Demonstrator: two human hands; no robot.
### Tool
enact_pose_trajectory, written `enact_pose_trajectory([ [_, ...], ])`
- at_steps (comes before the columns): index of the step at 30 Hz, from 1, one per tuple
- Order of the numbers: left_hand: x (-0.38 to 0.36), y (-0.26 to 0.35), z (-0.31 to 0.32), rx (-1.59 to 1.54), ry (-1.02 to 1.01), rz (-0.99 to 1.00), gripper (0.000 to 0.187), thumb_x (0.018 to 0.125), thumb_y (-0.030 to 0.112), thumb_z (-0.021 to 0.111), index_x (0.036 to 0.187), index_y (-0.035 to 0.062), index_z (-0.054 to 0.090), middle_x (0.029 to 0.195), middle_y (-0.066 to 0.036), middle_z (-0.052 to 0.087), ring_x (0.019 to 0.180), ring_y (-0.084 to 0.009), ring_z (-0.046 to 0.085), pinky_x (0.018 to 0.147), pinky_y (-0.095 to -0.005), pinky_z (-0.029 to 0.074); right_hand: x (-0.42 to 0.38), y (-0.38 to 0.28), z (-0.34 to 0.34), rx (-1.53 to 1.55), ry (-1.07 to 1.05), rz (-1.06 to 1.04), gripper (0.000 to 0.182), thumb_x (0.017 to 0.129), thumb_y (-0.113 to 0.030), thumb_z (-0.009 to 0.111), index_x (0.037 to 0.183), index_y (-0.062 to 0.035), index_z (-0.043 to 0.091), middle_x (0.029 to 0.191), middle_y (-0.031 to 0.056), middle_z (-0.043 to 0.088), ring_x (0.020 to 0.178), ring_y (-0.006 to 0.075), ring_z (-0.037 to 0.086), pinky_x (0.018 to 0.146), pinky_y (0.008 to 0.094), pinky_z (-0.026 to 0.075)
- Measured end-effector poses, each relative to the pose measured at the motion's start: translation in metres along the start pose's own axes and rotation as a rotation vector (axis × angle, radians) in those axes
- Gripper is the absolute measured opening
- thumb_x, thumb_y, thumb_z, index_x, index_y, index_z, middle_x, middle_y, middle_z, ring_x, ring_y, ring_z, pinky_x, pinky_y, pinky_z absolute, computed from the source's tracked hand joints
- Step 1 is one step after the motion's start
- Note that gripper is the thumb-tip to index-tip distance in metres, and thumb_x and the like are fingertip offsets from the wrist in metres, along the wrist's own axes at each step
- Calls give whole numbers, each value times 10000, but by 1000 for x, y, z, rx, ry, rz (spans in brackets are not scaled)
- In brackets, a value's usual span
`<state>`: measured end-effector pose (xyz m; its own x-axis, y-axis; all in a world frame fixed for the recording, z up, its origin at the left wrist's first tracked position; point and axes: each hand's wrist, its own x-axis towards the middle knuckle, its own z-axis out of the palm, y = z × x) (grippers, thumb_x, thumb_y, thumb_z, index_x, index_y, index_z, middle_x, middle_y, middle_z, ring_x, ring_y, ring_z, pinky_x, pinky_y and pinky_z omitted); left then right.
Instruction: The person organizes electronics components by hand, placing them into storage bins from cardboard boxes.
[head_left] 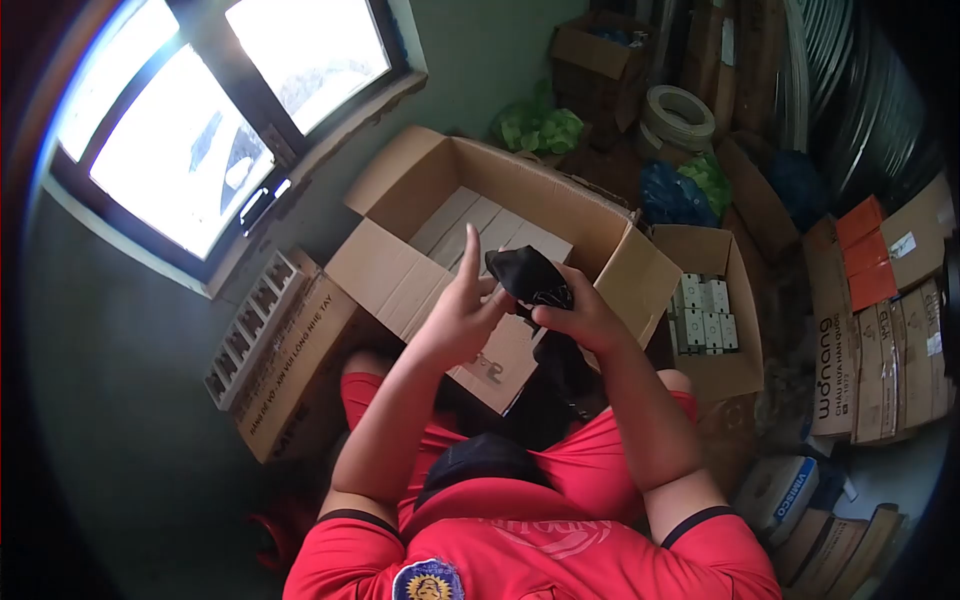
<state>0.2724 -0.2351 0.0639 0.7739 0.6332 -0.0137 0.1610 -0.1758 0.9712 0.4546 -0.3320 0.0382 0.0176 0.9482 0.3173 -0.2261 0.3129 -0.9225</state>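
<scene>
My right hand (580,312) is closed round a black cloth-like item (530,277) with faint light markings, held over the near side of a large open cardboard box (540,172). At the item's left edge is my left hand (467,312), its thumb or a finger pointing up and other fingertips against the black item. Pale flat boxes (463,217) lie inside the carton. Below my hands, a front flap (497,372) hangs toward my lap, and more dark material shows beside it.
A smaller carton (742,370) with white boxes (704,329) stands at the right. A long box (300,370) with a white rack is at the left under the window. Stacked cartons (880,370), bags (540,128) and coiled rolls (677,118) surround the space.
</scene>
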Motion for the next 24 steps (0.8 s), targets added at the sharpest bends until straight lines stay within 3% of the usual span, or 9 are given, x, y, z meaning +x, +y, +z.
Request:
enact_pose_trajectory([
  [1, -1, 1, 0, -44, -3, 32, 856, 1053, 167, 533, 1620, 186, -108, 793, -7, 574, 590, -57, 474, 520, -231, 434, -1, 4, 1, -27, 91, 14, 440, 889, -319, 780, 1170, -11, 637, 1035, 43, 671, 955, 108, 604, 849, 295, 491],
  [4, -2, 2, 9, -108, 23, -143, 879, 1053, 230, 553, 1608, 96, -116, 783, -59, 627, 635, -97, 550, 586, -262, 473, 4, 12, 18, -12, 334, -17, 293, 914, -297, 769, 986, -27, 684, 846, -8, 667, 768, 64, 590, 693, 247, 487],
  [7, -5, -6, 20, -221, 26, -219, 767, 1084, 218, 478, 1631, 241, -60, 823, -9, 535, 560, -58, 412, 493, -236, 390, 6, 18, 14, -126, 468, 9, 261, 918, -276, 767, 938, -29, 683, 837, -5, 666, 765, 53, 581, 681, 250, 475],
  [12, -2, 1, 18, -338, -18, -303, 728, 1079, 288, 498, 1630, 198, 31, 863, -29, 537, 608, -76, 431, 526, -260, 408, 8, 9, 21, -299, 767, -103, 233, 913, -244, 772, 934, -29, 687, 842, -4, 669, 783, 85, 592, 709, 278, 483],
  [16, 16, -22, 17, -3, 33, 55, 533, 1041, 281, 555, 1493, 53, 391, 848, -128, 640, 681, -162, 576, 618, -343, 493, 3, 3, -1, -140, 459, -29, 283, 880, -222, 786, 1034, -7, 684, 908, -1, 666, 834, 76, 594, 743, 264, 492],
  [17, 23, -34, 16, 133, 33, 207, 473, 1029, 268, 569, 1429, 22, 505, 854, -156, 661, 703, -184, 605, 650, -368, 512, 6, -2, -13, -213, 199, 1, 409, 864, -253, 791, 1164, 2, 681, 1046, 59, 705, 940, 144, 660, 849, 300, 523],
  [18, 13, 1, 10, 242, -46, 0, 305, 986, 219, 592, 1136, -42, 641, 845, -204, 679, 774, -226, 657, 725, -419, 520, 8, 0, -14, -394, 82, -107, 480, 860, -266, 792, 1235, 2, 657, 1132, 96, 700, 1013, 196, 672, 911, 329, 518],
  [20, 12, -13, 14, 188, -52, 76, 270, 969, 199, 593, 1082, -43, 637, 819, -183, 678, 777, -228, 663, 717, -418, 516, 10, 6, -14, -518, -37, -164, 620, 857, -314, 788, 1367, -12, 608, 1290, 182, 673, 1214, 328, 640, 1072, 400, 459],
  [24, 9, -6, 20, 197, -18, -128, 303, 969, 207, 614, 1104, -65, 630, 832, -195, 675, 805, -232, 674, 736, -388, 521, 5, 15, -12, -417, 142, -51, 421, 890, -365, 773, 1082, 5, 712, 983, 90, 721, 937, 192, 675, 846, 334, 518],
])
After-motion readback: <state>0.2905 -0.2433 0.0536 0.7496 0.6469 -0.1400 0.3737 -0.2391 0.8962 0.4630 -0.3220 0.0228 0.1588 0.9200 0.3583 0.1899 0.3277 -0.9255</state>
